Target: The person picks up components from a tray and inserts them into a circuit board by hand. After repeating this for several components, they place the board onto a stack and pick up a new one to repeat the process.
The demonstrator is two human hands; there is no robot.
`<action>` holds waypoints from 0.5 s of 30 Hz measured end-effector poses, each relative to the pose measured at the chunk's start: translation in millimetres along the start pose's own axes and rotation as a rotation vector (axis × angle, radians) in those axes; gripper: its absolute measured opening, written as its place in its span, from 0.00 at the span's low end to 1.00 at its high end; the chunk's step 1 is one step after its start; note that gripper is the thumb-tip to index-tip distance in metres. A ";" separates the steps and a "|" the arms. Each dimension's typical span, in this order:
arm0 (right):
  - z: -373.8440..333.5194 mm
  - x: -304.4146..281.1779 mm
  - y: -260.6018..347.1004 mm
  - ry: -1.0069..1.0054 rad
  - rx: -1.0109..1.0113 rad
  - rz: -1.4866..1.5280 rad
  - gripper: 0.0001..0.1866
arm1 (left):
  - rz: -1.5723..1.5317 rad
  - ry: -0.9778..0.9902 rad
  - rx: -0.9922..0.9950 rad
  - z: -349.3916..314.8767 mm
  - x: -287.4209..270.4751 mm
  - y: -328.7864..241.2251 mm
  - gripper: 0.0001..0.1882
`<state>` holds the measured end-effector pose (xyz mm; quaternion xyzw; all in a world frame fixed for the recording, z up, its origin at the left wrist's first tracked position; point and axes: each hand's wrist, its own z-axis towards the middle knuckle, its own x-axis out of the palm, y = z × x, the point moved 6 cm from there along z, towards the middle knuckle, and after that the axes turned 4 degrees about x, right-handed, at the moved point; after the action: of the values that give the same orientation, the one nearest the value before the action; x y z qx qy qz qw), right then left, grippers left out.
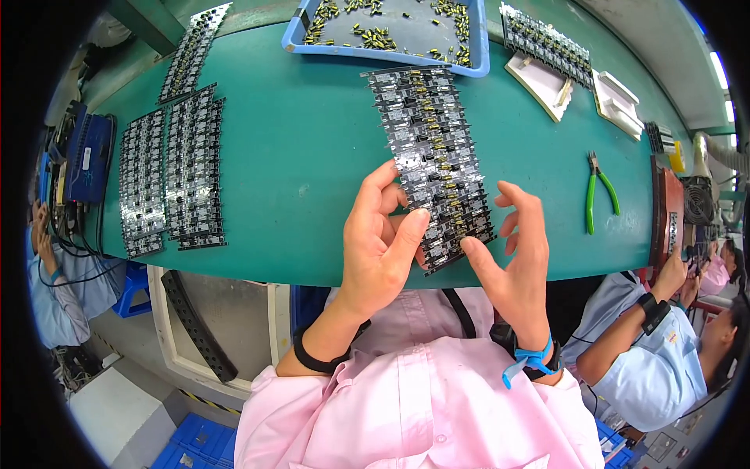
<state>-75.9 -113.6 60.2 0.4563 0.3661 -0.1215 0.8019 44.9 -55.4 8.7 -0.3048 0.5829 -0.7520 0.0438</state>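
Observation:
A long black circuit board panel (428, 141) with several rows of small boards and a line of yellow-and-black components is held slantwise over the front of the table. My left hand (376, 242) grips its lower left edge, thumb on top and the other fingers partly hidden underneath. At the lower right corner, my right hand (519, 254) has its thumb touching or very near the panel. The other fingers of that hand are spread and curved beside the right edge, apart from it.
Behind the panel is a blue tray (291, 37) of loose yellow-and-black components. More board panels (142, 184) lie at the left. Green-handled cutters (591, 199) and white fixtures (539, 84) lie at the right on the green table (297, 195). Co-workers sit on both sides.

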 end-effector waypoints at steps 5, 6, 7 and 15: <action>-5.4 17.0 -29.6 0.394 0.418 0.231 0.21 | -0.043 0.004 -0.003 -0.9 -1.8 1.4 0.23; -6.6 21.0 -32.5 0.432 0.448 0.332 0.20 | -0.061 -0.006 0.003 -0.9 -2.2 0.8 0.23; -7.9 24.3 -33.2 0.471 0.476 0.433 0.19 | -0.061 -0.002 0.003 -0.6 -1.6 0.5 0.23; -7.6 30.0 -29.0 0.383 0.536 0.744 0.13 | -0.054 -0.006 0.072 0.0 -1.7 -2.7 0.23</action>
<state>-73.8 -119.3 18.2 0.7601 0.2752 0.1689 0.5639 47.1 -53.8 10.5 -0.3210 0.5469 -0.7723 0.0361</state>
